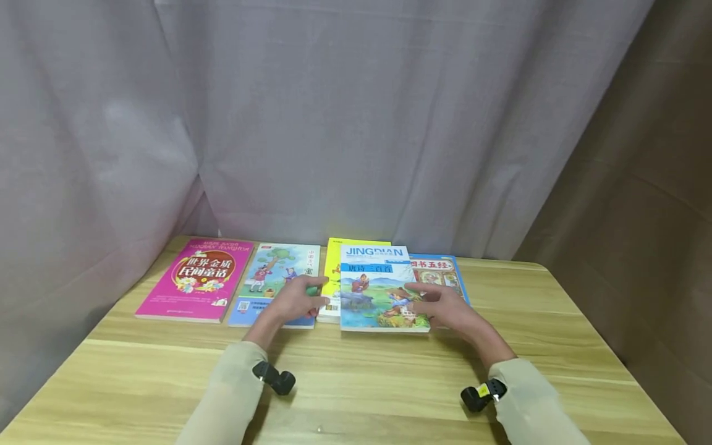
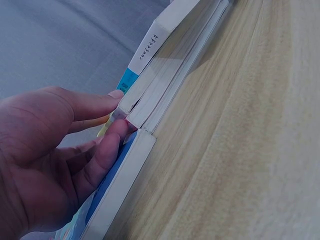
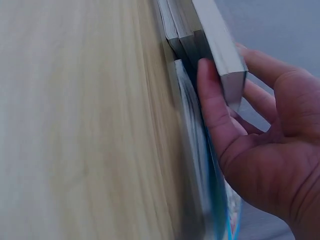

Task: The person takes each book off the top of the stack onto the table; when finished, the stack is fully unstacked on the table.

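On the far half of a pale wood-grain table, a thick white-and-blue illustrated paperback overlaps a bright yellow book and a blue-bordered book. The right hand pinches the thick paperback's right edge; the left hand, thumb and fingers parted, is beside its left.

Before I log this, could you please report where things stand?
Right hand grips white book by right edge. Left hand near its left side. Yellow book partly covered by it; no obstruction seen.
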